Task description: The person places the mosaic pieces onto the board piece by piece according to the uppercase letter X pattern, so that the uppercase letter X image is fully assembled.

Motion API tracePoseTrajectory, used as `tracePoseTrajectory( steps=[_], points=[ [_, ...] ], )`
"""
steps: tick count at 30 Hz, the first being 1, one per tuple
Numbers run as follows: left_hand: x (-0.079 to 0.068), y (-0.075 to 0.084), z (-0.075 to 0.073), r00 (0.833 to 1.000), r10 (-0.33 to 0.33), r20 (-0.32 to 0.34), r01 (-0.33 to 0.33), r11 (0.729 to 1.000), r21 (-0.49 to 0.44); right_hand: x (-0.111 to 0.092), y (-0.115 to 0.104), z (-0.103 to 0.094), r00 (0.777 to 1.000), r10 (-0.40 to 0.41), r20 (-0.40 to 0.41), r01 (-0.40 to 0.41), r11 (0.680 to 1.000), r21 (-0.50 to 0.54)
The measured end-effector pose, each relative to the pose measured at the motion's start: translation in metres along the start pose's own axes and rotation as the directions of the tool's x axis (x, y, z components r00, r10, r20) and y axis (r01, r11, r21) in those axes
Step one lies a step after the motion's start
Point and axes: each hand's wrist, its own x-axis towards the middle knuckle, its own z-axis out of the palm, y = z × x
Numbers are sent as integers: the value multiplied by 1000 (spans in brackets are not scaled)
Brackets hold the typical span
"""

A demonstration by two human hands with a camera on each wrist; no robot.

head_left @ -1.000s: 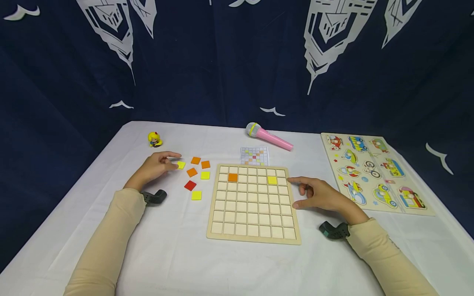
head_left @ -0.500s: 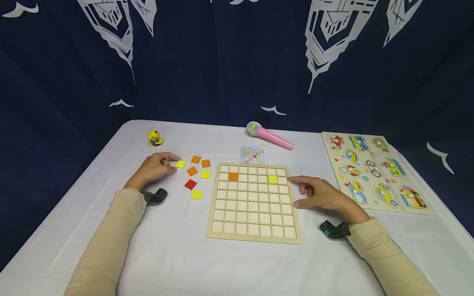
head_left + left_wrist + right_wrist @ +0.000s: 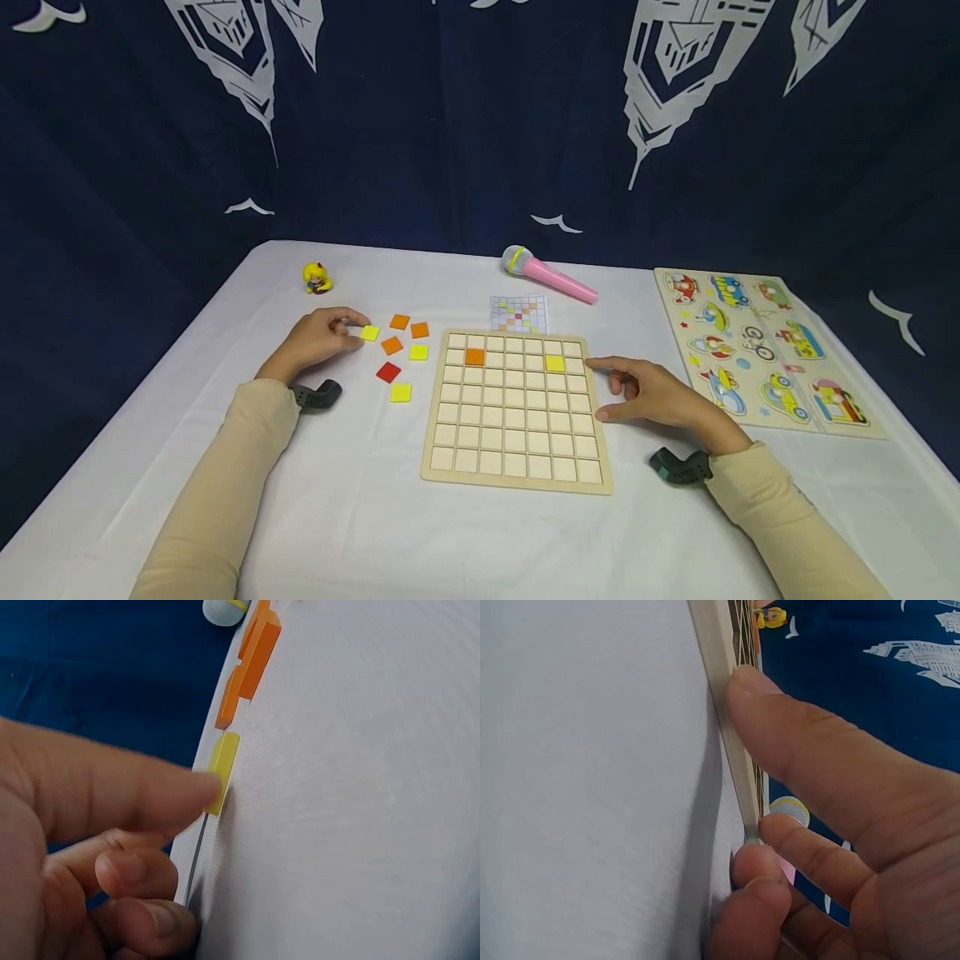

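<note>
My left hand (image 3: 318,337) is at the left of the table, thumb and index finger at the edges of a small yellow square tile (image 3: 369,333), pinching it. In the left wrist view the thumb tip overlaps that yellow tile (image 3: 223,769). Several loose orange, red and yellow tiles lie just right of it, among them a red tile (image 3: 387,372). My right hand (image 3: 652,392) touches the right edge of a wooden grid board (image 3: 517,487) with index finger and thumb extended. An orange tile (image 3: 475,357) and a yellow tile (image 3: 554,363) sit in cells of the board.
Behind the board lies a small colored grid card (image 3: 519,315), with a pink toy microphone (image 3: 555,277) beyond it. A vehicle puzzle board (image 3: 765,358) lies at the right, and a yellow-haired figurine (image 3: 317,278) stands at the back left.
The left thumb and fingers shift slightly around the yellow tile, more of which shows now. The right hand stays at the board's edge. The head view shifts a little.
</note>
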Motion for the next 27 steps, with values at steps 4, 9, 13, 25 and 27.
tracePoseTrajectory(
  steps=[4,9,13,25,27],
  points=[
    [0,5,2,999,44,5,-44,999,-10,-1,0,0,1000,-5,0,5,1000,-2],
    [0,9,6,994,107,33,-106,994,-33,-1,0,0,1000,-8,-1,8,1000,1],
    [0,12,8,988,125,90,-123,992,-31,-1,0,-1,1000,-6,-2,6,1000,1],
    [0,19,13,976,123,179,-136,989,60,-1,0,0,1000,-1,-4,1,1000,-6],
    [0,19,13,977,121,177,-133,989,59,-1,0,0,1000,-1,-4,1,1000,-7]
  ],
)
